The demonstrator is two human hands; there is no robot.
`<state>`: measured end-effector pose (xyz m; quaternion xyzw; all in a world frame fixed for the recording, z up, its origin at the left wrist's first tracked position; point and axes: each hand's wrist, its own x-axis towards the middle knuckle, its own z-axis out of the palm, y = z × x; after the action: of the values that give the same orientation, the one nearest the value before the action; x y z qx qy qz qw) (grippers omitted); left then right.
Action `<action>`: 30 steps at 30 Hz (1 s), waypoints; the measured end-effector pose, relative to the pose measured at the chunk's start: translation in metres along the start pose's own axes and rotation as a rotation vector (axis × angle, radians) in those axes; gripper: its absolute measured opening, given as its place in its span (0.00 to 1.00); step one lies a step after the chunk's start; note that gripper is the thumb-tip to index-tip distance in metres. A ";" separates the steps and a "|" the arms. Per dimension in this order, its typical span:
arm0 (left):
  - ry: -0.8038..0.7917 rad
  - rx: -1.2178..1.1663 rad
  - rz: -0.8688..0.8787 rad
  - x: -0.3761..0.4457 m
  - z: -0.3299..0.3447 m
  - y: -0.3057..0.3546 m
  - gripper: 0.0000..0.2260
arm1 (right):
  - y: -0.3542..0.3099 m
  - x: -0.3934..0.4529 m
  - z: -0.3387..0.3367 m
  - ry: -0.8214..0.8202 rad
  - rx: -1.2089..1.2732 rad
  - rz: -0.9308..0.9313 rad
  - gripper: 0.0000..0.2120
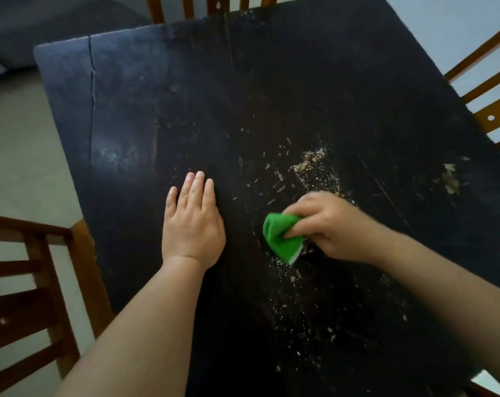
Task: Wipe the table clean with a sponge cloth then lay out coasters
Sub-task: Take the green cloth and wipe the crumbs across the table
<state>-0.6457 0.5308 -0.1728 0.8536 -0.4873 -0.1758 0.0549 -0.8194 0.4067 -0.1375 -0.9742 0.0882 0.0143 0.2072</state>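
Dark crumb-strewn table (271, 96) — left hand (192, 222) flat, open; right hand (329, 224) clutches green sponge cloth (280, 239).

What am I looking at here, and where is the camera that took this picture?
No machine here: these are a person's two bare arms, filmed by one wide-angle camera worn on the head and looking down. The left hand lies flat, fingers together, on the dark, worn wooden table. The right hand grips a bunched green sponge cloth pressed to the tabletop. Pale crumbs and flakes are scattered over the right half of the table, so wiping is unfinished. Brown wooden chairs stand around the table. No coasters are in view.
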 end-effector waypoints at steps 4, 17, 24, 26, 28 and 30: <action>0.018 0.006 -0.006 0.001 0.001 0.001 0.23 | 0.035 0.035 -0.028 0.219 -0.024 0.160 0.12; 0.009 -0.025 -0.009 0.000 0.000 0.001 0.23 | 0.007 0.013 0.013 0.166 -0.067 0.305 0.17; 0.008 -0.016 -0.010 0.001 0.002 0.000 0.23 | 0.039 0.017 -0.032 0.305 -0.062 0.450 0.16; 0.015 -0.019 -0.008 0.002 0.003 -0.001 0.23 | 0.075 0.035 -0.041 0.337 -0.143 0.566 0.19; 0.018 -0.021 -0.007 0.003 0.003 -0.001 0.23 | 0.107 0.047 -0.044 0.303 -0.204 0.682 0.20; 0.014 -0.018 -0.009 0.002 0.004 -0.001 0.23 | 0.125 0.051 -0.040 0.257 -0.223 0.777 0.20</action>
<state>-0.6453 0.5299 -0.1771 0.8563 -0.4816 -0.1746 0.0652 -0.7914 0.2701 -0.1545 -0.8790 0.4717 -0.0208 0.0672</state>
